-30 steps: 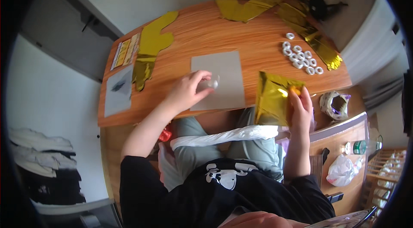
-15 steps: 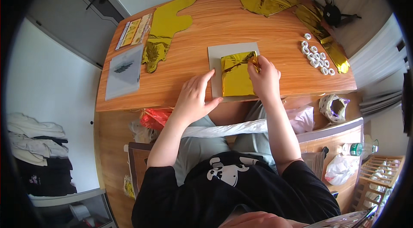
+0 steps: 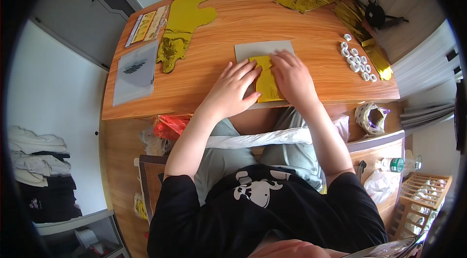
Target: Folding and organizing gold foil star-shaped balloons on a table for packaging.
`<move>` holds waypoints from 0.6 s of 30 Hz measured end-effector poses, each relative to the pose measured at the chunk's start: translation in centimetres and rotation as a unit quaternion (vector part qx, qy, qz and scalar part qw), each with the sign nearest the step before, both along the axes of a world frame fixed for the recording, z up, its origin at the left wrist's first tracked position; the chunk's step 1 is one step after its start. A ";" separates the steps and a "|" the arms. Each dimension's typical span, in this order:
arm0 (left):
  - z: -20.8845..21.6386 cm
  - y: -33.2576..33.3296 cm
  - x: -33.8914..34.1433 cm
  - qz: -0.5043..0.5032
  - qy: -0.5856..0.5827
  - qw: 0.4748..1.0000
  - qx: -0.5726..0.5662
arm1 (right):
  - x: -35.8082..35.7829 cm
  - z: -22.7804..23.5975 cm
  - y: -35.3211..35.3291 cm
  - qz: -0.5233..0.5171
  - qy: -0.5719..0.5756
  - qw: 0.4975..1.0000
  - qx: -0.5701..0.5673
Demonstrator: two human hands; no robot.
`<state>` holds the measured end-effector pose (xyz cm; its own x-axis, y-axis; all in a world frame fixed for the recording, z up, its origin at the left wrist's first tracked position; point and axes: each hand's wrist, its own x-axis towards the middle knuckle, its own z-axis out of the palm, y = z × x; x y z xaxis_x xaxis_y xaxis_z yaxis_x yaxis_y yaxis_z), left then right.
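A flat, folded gold foil balloon (image 3: 267,82) lies on a grey sheet (image 3: 258,49) near the front edge of the table. My left hand (image 3: 234,87) rests its stretched fingers on the foil's left edge, thumb apart. On its right side my right hand (image 3: 294,77) lies flat over the foil, fingers extended and covering its upper right part. Neither hand grips anything; both touch the foil from above. Some of the foil is hidden under the hands.
Another flat gold foil balloon (image 3: 187,17) lies at the back left, beside printed cards (image 3: 147,26) and clear plastic bags (image 3: 134,74). Gold foil pieces (image 3: 304,1) lie far right, near several white ribbon rings (image 3: 357,61) and a black device (image 3: 374,16). A white wrapped roll (image 3: 258,139) crosses my lap.
My left hand has moved right onto the foil. My right hand has gone from fingers curled at the foil's right edge to lying flat on it. The view has shifted slightly.
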<state>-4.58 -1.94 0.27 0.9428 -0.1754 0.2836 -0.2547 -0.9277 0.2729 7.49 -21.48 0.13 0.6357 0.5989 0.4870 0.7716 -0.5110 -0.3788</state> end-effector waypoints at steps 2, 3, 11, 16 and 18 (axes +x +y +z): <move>-0.3 0.1 0.2 0.000 0.005 1.000 -0.004 | 0.1 0.2 0.3 0.087 0.054 0.995 -0.021; -0.5 0.1 0.4 -0.001 0.008 1.000 -0.005 | 0.1 0.4 0.3 0.103 0.027 0.993 -0.058; -0.5 0.0 0.6 0.007 0.009 0.999 -0.049 | 0.7 -0.3 0.1 0.144 -0.008 0.974 -0.177; -0.5 0.2 0.8 0.003 0.056 0.998 -0.011 | 0.3 -0.5 -0.1 0.124 -0.027 0.967 -0.219; -0.1 0.2 0.8 0.008 0.074 0.997 0.005 | 0.6 -0.6 -0.2 0.126 -0.021 0.967 -0.222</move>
<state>-3.75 -1.70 0.12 0.9771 -0.1616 0.1386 -0.1967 -0.9341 0.2979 8.11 -21.68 -0.44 0.4270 0.8883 0.1690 0.9030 -0.4092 -0.1307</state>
